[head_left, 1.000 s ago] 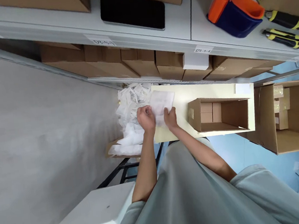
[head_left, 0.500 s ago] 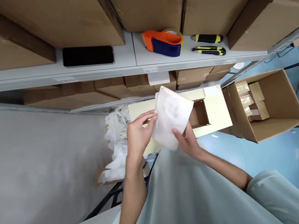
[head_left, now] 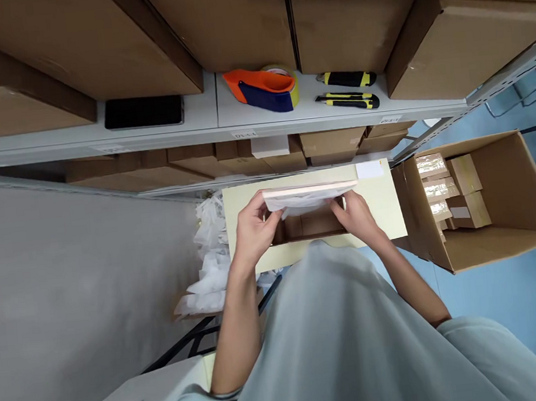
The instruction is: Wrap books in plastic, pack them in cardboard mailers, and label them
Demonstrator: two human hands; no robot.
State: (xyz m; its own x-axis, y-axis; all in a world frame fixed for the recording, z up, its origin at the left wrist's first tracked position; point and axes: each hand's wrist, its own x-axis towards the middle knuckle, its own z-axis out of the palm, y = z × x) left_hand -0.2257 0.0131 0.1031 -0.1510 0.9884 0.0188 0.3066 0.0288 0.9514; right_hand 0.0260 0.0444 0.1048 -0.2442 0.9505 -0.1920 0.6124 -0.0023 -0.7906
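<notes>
A flat white package, with a stiff pale edge and a loose translucent white wrap hanging below it, is held level and nearly edge-on between both hands. My left hand grips its left end, thumb in front and fingers behind. At the opposite end, my right hand pinches it the same way. Just under the package is an open brown cardboard box on a pale yellow table; the package and my hands partly cover the box. What lies inside the wrap is hidden.
A large open carton holding several small taped boxes stands at right. White wrapping is piled at left. The shelf ahead carries a phone, an orange-and-blue tape dispenser, two cutters and big cartons.
The package has turned from face-up and slanted to level and edge-on above the open box. My right hand has moved up and right to its right end; my left hand stays at the left.
</notes>
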